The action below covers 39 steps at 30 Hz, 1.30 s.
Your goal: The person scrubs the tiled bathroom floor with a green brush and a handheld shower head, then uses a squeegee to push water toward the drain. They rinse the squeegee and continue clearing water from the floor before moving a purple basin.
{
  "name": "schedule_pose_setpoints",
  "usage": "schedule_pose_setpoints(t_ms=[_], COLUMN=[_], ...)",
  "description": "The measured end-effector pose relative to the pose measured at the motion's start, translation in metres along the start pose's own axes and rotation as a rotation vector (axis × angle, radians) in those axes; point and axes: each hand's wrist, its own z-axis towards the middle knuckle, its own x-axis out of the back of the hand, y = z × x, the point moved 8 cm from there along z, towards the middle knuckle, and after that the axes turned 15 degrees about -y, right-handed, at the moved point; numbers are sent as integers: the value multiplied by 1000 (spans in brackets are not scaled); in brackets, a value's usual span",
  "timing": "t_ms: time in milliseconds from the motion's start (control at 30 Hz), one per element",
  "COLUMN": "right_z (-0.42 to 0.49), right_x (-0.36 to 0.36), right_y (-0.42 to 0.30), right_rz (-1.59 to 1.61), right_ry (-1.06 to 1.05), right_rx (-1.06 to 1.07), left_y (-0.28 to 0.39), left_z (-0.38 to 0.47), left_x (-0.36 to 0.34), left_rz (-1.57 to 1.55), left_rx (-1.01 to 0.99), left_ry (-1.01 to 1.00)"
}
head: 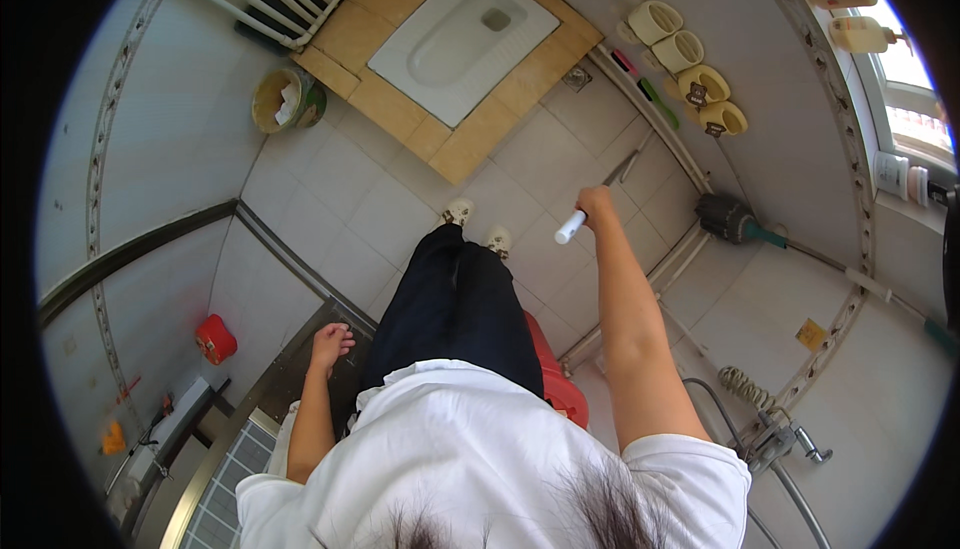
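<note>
My right hand point(596, 204) is shut around the handle of a long-handled tool point(571, 227), held out ahead of me on the right. Its white handle end points back toward me, and a dark shaft runs down past my fist. The thin head point(636, 156) is near the tiled floor point(517, 189); it looks like a floor squeegee, though the view is too steep to be sure. Down at my left side, my left hand point(333, 346) hangs with loosely bent fingers and nothing visible in it, above a dark ledge.
A squat toilet point(442, 69) sits on a raised tan-tiled step point(450, 155). Left of it stands a waste bin point(274, 99) with paper inside. Wall-hung slippers point(705, 84), brushes point(660, 103), pipes and a dark brush head point(724, 219) line the right. A red plastic object point(559, 388) is beside my legs.
</note>
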Motion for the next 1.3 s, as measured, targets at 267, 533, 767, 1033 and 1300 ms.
schedule_pose_setpoints(t_ms=[267,533,767,1033,1300], right_z=[-15,-11,-53,-184,-295], right_x=[33,59,61,-58,-204], right_y=[-84,-131,-62,22,63], right_rz=[696,343,1189,1971,1993], right_ry=[-7,-130,96,27,173], right_rx=[-283,-47,13,181,-149], left_y=[4,10,25,52,88], left_z=[3,4,18,34,31], left_x=[29,52,56,53,26], left_rz=[-27,-21,31,126,213], left_rx=[9,15,-1,-55,-62], left_ry=[-10,1,-20,-68,-84])
